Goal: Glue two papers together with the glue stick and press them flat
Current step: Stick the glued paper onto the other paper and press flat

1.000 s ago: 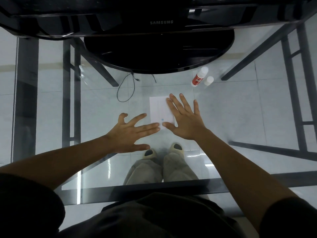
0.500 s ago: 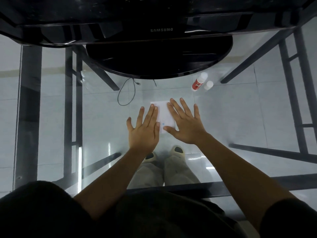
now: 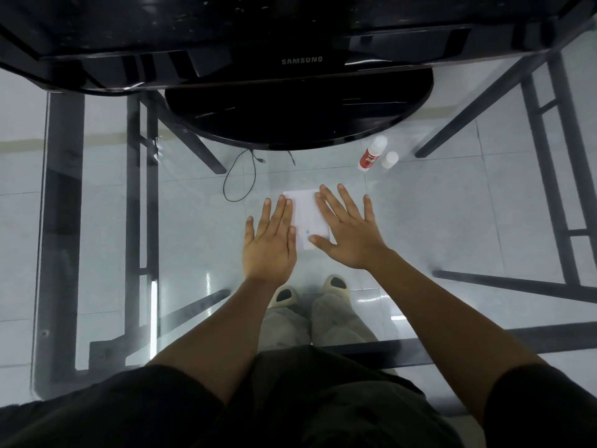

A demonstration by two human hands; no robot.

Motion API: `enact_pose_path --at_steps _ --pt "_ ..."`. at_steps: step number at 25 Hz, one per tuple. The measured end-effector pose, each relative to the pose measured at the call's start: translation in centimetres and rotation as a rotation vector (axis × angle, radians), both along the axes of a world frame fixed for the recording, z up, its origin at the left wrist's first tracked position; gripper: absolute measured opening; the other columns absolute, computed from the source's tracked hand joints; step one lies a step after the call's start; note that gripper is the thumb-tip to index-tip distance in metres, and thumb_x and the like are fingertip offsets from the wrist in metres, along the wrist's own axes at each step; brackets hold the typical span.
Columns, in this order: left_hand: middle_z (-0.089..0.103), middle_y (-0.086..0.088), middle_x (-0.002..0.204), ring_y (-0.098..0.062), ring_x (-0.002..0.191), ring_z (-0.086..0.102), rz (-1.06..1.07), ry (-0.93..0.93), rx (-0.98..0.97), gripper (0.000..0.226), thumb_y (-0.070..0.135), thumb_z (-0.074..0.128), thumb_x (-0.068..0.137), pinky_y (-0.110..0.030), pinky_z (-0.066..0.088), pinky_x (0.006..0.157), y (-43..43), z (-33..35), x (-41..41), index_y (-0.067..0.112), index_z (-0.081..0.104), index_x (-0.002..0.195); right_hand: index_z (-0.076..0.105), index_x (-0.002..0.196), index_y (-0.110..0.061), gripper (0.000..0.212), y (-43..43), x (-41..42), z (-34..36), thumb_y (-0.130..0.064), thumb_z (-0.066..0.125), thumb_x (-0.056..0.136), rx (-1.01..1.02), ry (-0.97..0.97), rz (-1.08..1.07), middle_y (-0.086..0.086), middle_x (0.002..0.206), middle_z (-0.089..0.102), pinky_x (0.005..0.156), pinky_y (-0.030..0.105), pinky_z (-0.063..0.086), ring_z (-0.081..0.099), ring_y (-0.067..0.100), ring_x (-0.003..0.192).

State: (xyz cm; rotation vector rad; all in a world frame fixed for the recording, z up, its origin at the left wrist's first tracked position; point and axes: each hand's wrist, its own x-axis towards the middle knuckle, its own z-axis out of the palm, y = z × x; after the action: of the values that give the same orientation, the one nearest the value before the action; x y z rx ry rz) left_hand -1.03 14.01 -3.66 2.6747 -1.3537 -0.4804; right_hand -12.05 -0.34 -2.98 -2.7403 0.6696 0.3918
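Note:
A small white paper (image 3: 306,212) lies flat on the glass tabletop (image 3: 200,227); whether it is one sheet or two stacked cannot be told. My left hand (image 3: 269,240) lies flat, fingers together, its fingertips over the paper's left edge. My right hand (image 3: 349,229) rests palm down with fingers spread over the paper's right side. The red-and-white glue stick (image 3: 372,154) stands uncapped behind and to the right, with its white cap (image 3: 389,160) beside it.
A black Samsung monitor (image 3: 300,59) on a round base (image 3: 297,111) fills the far side of the table. A thin black cable (image 3: 240,179) loops left of the paper. Through the glass I see the table's dark frame, floor tiles and my feet.
My left hand swung in from the left, turned fingers-forward and settled flat on the paper's left edge. My right hand stayed pressed on the paper.

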Motion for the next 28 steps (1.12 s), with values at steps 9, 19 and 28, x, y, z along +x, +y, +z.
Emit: enact_pose_path --at_steps 9,19,28 --pt "0.002 0.006 0.157 -0.01 0.139 -0.014 0.006 -0.009 -0.019 0.051 0.039 -0.003 0.094 -0.039 -0.004 0.113 0.0 -0.1 0.0 0.026 -0.013 0.142 0.009 0.148 -0.015 0.071 1.8 -0.7 0.3 -0.058 0.012 0.092 -0.131 -0.052 0.062 0.005 0.157 0.009 0.109 0.046 -0.018 -0.005 0.02 0.142" --pt "0.005 0.006 0.157 -0.011 0.14 -0.011 0.007 -0.02 -0.033 0.051 0.038 0.001 0.095 -0.039 -0.002 0.113 -0.1 -0.3 0.1 0.026 -0.009 0.144 0.008 0.148 -0.014 0.063 5.7 -1.7 0.3 -0.042 0.02 0.093 -0.086 0.008 0.202 0.006 0.156 0.01 0.108 0.046 -0.018 -0.011 0.017 0.137" --pt "0.003 0.005 0.157 -0.013 0.141 -0.012 0.004 -0.02 -0.013 0.052 0.04 -0.005 0.093 -0.04 -0.003 0.113 0.0 -0.3 0.1 0.026 -0.013 0.142 0.027 0.145 -0.013 0.066 6.8 -1.4 0.2 -0.05 0.031 0.09 -0.163 0.011 0.126 0.008 0.152 0.029 0.11 0.045 -0.006 0.004 0.022 0.139"
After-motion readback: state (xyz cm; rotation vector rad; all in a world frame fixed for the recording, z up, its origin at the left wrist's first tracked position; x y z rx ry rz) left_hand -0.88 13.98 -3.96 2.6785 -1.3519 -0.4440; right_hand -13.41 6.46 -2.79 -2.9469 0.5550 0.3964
